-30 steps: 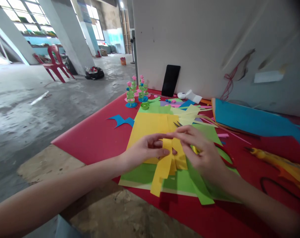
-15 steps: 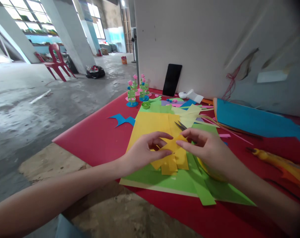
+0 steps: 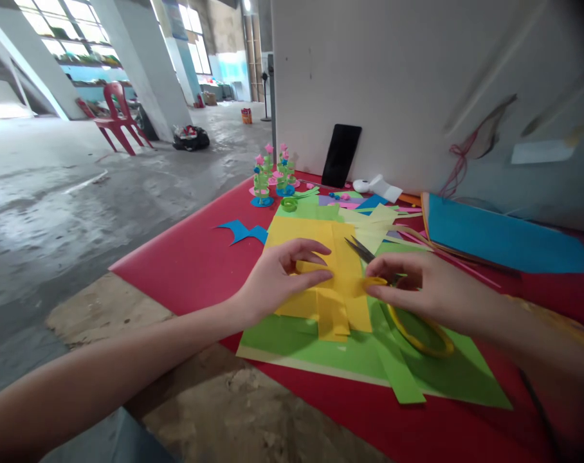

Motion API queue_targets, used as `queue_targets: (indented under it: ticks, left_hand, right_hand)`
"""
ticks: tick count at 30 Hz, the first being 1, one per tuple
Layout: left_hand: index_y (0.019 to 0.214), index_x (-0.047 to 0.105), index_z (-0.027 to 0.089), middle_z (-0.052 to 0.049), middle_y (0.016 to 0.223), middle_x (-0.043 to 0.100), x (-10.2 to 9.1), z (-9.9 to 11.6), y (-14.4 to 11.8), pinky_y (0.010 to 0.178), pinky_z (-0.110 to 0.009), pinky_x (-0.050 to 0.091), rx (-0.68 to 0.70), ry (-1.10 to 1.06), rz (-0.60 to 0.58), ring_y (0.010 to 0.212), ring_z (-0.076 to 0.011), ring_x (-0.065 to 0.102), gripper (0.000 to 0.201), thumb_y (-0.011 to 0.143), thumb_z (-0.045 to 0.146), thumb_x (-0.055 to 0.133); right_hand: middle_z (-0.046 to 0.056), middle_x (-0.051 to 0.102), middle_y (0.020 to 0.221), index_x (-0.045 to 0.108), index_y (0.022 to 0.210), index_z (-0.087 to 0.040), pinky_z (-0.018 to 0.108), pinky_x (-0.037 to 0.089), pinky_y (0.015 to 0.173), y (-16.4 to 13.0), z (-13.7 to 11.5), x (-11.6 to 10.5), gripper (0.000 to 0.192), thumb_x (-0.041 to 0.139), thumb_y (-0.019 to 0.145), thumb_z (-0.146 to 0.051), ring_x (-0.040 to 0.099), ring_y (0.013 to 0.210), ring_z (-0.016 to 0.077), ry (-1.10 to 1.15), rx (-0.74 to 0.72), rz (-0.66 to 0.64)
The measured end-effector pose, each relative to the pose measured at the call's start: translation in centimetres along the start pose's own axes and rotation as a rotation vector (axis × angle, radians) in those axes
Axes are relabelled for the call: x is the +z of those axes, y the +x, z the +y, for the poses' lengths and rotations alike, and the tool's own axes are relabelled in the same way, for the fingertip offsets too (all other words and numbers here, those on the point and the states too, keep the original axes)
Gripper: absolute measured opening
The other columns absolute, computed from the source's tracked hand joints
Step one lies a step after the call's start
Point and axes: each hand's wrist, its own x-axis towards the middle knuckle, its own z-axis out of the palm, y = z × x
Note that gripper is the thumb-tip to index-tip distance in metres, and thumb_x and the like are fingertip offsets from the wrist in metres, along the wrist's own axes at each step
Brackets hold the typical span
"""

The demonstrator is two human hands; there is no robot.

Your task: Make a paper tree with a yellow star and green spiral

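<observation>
My left hand (image 3: 285, 267) hovers over the yellow paper sheet (image 3: 299, 230), its thumb and fingers apart with nothing between them. My right hand (image 3: 402, 276) pinches a small yellow paper piece (image 3: 373, 281), which looks curled and is partly blurred. Under that hand lie scissors, their dark blades (image 3: 362, 249) pointing to the far left and a yellow handle (image 3: 445, 347) showing near the wrist. Loose yellow strips (image 3: 331, 318) rest on the near edge of the sheet. Beneath them is a green sheet (image 3: 282, 334), with a cut green strip (image 3: 402, 379) on its near side.
Small paper flower ornaments (image 3: 273, 177) stand at the far left of the red table cover (image 3: 176, 247). A blue paper scrap (image 3: 241, 231) lies nearby. A black phone (image 3: 341, 155) leans against the white wall panel. Blue sheets (image 3: 494, 231) lie at right.
My hands have moved apart. The left one has let go of the yellow paper piece, and my right hand has drawn it rightward. More of the scissors' handle shows. The view has shifted slightly.
</observation>
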Motion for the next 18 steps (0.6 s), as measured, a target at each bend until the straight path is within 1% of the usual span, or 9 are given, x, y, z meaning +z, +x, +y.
queue_targets:
  ticks: [2, 4, 6, 8, 10, 11, 13, 15, 18]
  left_hand:
    - [0.091, 0.058, 0.017, 0.0, 0.079, 0.064, 0.0, 0.0, -0.1, 0.068, -0.021, 0.048, -0.019, 0.017, -0.015, 0.078, -0.0118, 0.062, 0.028, 0.066, 0.025, 0.069]
    - [0.091, 0.058, 0.017, 0.001, 0.075, 0.065, 0.0, 0.0, -0.1, 0.066, -0.021, 0.047, -0.03, 0.029, -0.024, 0.075, -0.0117, 0.062, 0.027, 0.067, 0.025, 0.068]
    - [0.092, 0.058, 0.018, 0.001, 0.074, 0.066, 0.0, 0.0, -0.2, 0.066, -0.021, 0.047, -0.035, 0.023, -0.035, 0.073, -0.0113, 0.063, 0.028, 0.068, 0.026, 0.067]
    - [0.094, 0.058, 0.018, 0.0, 0.078, 0.066, 0.0, -0.1, -0.2, 0.068, -0.02, 0.048, -0.014, -0.001, -0.038, 0.077, -0.0115, 0.063, 0.03, 0.067, 0.026, 0.068]
    - [0.094, 0.058, 0.018, 0.0, 0.084, 0.066, 0.0, 0.0, -0.2, 0.069, -0.019, 0.049, 0.013, -0.038, -0.02, 0.08, -0.0115, 0.063, 0.033, 0.064, 0.023, 0.071]
    - [0.094, 0.058, 0.017, 0.0, 0.084, 0.065, 0.0, 0.0, -0.2, 0.068, -0.019, 0.05, 0.016, -0.058, -0.007, 0.08, -0.0113, 0.063, 0.034, 0.063, 0.021, 0.071]
    - [0.093, 0.057, 0.017, 0.001, 0.075, 0.065, 0.0, 0.2, -0.3, 0.065, -0.018, 0.051, -0.005, -0.09, 0.015, 0.073, -0.0108, 0.064, 0.032, 0.064, 0.018, 0.071]
    - [0.093, 0.057, 0.016, 0.003, 0.066, 0.065, 0.0, 0.4, -0.3, 0.064, -0.019, 0.052, -0.02, -0.11, 0.027, 0.066, -0.0109, 0.065, 0.031, 0.065, 0.018, 0.07]
    - [0.091, 0.058, 0.017, 0.003, 0.065, 0.068, -0.1, 0.5, -0.3, 0.063, -0.018, 0.052, -0.017, -0.124, 0.037, 0.064, -0.0106, 0.066, 0.028, 0.065, 0.018, 0.07]
  right_hand:
    - [0.001, 0.062, 0.09, 0.061, 0.087, -0.026, 0.031, 0.044, 0.066, -0.1, -0.2, 0.4, 0.033, 0.058, 0.069, -0.053, 0.057, 0.076, 0.019, 0.013, 0.001, -0.018]
    - [0.0, 0.062, 0.095, 0.062, 0.09, -0.027, 0.032, 0.043, 0.07, -0.2, -0.4, 0.7, 0.035, 0.06, 0.068, -0.054, 0.056, 0.083, 0.0204, 0.019, -0.028, -0.031]
    - [-0.001, 0.063, 0.091, 0.063, 0.085, -0.027, 0.031, 0.041, 0.071, -0.4, -0.7, 0.8, 0.03, 0.058, 0.07, -0.052, 0.055, 0.082, 0.0199, 0.009, -0.063, -0.036]
    - [-0.001, 0.063, 0.081, 0.063, 0.078, -0.025, 0.03, 0.04, 0.068, -0.5, -1.0, 0.7, 0.024, 0.056, 0.074, -0.048, 0.054, 0.076, 0.018, 0.018, -0.088, -0.025]
    - [-0.002, 0.061, 0.076, 0.062, 0.075, -0.024, 0.029, 0.038, 0.065, -0.6, -1.4, 0.4, 0.02, 0.056, 0.075, -0.044, 0.052, 0.072, 0.0166, 0.044, -0.077, -0.004]
    - [-0.002, 0.061, 0.074, 0.062, 0.074, -0.024, 0.028, 0.037, 0.064, -0.6, -1.5, 0.3, 0.019, 0.057, 0.074, -0.042, 0.052, 0.071, 0.0162, 0.053, -0.061, 0.015]
    - [-0.002, 0.06, 0.072, 0.062, 0.071, -0.023, 0.027, 0.036, 0.063, -0.6, -1.7, 0.2, 0.017, 0.06, 0.073, -0.04, 0.051, 0.069, 0.0158, 0.064, -0.034, 0.057]
    - [-0.002, 0.059, 0.069, 0.062, 0.069, -0.023, 0.027, 0.034, 0.06, -0.6, -1.7, 0.1, 0.017, 0.061, 0.072, -0.039, 0.05, 0.067, 0.0153, 0.077, -0.02, 0.068]
    - [-0.002, 0.057, 0.066, 0.061, 0.066, -0.023, 0.026, 0.032, 0.058, -0.5, -1.7, 0.1, 0.017, 0.062, 0.072, -0.039, 0.048, 0.064, 0.014, 0.096, -0.011, 0.06]
